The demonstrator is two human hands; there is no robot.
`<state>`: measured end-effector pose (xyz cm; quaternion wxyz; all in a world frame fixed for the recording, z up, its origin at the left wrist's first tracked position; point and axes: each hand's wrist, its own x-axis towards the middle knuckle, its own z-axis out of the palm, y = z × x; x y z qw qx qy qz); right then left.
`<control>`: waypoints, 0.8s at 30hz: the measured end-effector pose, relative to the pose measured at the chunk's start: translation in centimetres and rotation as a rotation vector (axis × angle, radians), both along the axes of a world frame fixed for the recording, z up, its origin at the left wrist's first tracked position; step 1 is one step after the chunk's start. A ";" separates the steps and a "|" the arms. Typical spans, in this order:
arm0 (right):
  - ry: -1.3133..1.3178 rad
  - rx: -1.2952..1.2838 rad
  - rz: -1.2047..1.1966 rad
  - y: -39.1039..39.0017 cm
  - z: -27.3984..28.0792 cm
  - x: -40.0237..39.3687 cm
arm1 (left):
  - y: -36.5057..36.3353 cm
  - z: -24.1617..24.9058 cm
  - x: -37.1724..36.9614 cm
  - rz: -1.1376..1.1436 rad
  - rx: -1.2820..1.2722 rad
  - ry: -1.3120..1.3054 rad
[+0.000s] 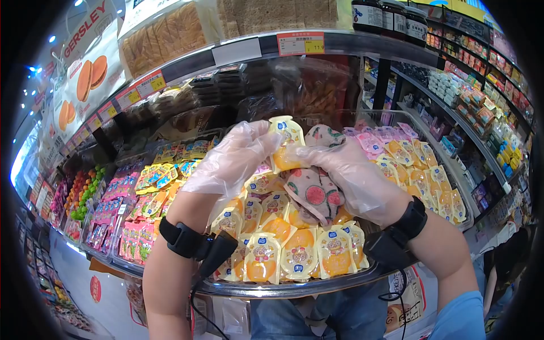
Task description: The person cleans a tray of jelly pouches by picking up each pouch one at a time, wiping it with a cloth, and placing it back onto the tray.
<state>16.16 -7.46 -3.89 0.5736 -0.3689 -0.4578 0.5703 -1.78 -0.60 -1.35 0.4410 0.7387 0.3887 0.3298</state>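
Both hands wear clear plastic gloves. A yellow and orange snack packet (pixel 288 136) is held upright between them above the tray. My left hand (pixel 241 153) pinches its left edge. My right hand (pixel 345 170) has its fingers at the packet's lower right side and also grips a patterned grey cloth (pixel 316 192) with pink and red fruit shapes, which hangs below and shows above the hand. Beneath them, rows of similar yellow packets (pixel 299 252) stand in a clear tray (pixel 289 288) with a dark front edge.
Compartments of pink packets (pixel 113 198) and colourful sweets (pixel 85 190) lie left. More yellow packets (pixel 422 170) fill the right tray. Overhead runs a shelf edge (pixel 243 50) with price tags, bread (pixel 164 42) and jars (pixel 391 17). Part of a person (pixel 504 266) shows at right.
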 end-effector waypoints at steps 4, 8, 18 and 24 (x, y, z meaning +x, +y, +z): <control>0.099 -0.091 0.074 -0.3 0.4 1.3 | 1.7 0.3 -0.8 0.080 0.272 -0.127; 0.216 -0.165 0.094 -0.6 0.9 0.5 | 0.9 0.1 -0.2 -0.067 0.538 0.005; 0.429 -0.150 0.190 -0.4 0.3 0.6 | -1.4 1.8 0.3 -0.465 0.325 0.214; 0.420 -0.061 0.384 -0.1 -0.6 0.7 | -0.2 0.8 0.2 -0.465 0.430 0.265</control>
